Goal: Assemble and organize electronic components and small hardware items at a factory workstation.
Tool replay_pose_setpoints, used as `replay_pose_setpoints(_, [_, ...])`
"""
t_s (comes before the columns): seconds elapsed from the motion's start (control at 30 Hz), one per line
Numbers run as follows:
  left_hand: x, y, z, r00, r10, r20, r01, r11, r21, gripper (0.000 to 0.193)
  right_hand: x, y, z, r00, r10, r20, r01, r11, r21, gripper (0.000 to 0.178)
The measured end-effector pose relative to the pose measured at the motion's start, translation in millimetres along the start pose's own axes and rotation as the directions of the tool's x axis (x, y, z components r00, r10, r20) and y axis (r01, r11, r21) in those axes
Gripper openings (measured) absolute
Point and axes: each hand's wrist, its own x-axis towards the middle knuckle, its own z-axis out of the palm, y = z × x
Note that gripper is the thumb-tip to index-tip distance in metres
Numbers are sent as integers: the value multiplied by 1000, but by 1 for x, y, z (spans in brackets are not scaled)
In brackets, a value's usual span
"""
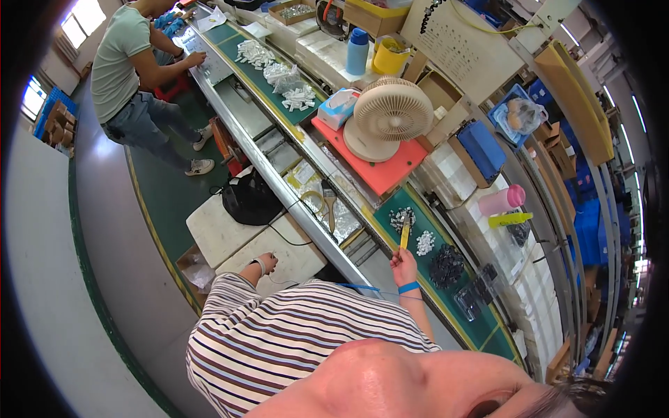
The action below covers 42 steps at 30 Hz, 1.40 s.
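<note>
On the green-topped desk (496, 343), near its front edge, a slim yellow-handled tool (405, 235) stands over a heap of small dark and pale pieces (400, 217). Its long axis runs almost straight away from the person, leaning a touch to the right at the far end, and its dark tip points into the heap; the exact kind of tool is too small to tell. The right hand (403, 267) has its grip closed on the near end of the handle, and a blue band (409, 287) circles that wrist. The left hand (268, 263) is curled above an off-white block (279, 244), well apart from the tool; whether its grip holds anything, I cannot tell.

Just beside the heap lie a small pile of white pieces (426, 242), then a larger pile of black pieces (446, 267).

Among the containers, a yellow tub (381, 61) holds items that cannot be made out, a cardboard box (277, 15) farther back holds many small pieces, and a blue tray (499, 120) carries something pale in clear plastic. A blue bottle (357, 56) stands next to the tub, and a pink bottle (502, 200) lies to the right.

Rows of small dark marks cover a pale board (456, 42), too fine to read.
</note>
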Motion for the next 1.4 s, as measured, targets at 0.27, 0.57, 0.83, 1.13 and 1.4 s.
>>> replay_pose_setpoints(0.27, [-7, -3, 5, 1000, -16, 0, 16, 1000, -6, 26, -1, 5, -7, 1000, 10, -2, -10, 1000, -6, 10])
replay_pose_setpoints(0.57, [-13, -7, 5, 1000, -15, 1, 15, 1000, -4, 27, -9, 5, 5, 997, 55, -55, -53, 998, 29, 12])
replay_pose_setpoints(0.83, [-16, -7, 6, 1000, -11, 4, 11, 1000, -7, 28, -8, 13, -5, 998, 46, -48, -45, 999, 17, 11])
replay_pose_setpoints(1.13, [-10, -11, 2, 999, -24, 27, 24, 1000, -5, 27, -11, 13, 0, 996, 62, -63, -63, 998, -11, 10])
replay_pose_setpoints(1.4, [11, -41, 16, 999, -4, -32, -2, 985, -175, 26, -9, 40, 16, 992, 101, 79, -86, 981, -173, 9])
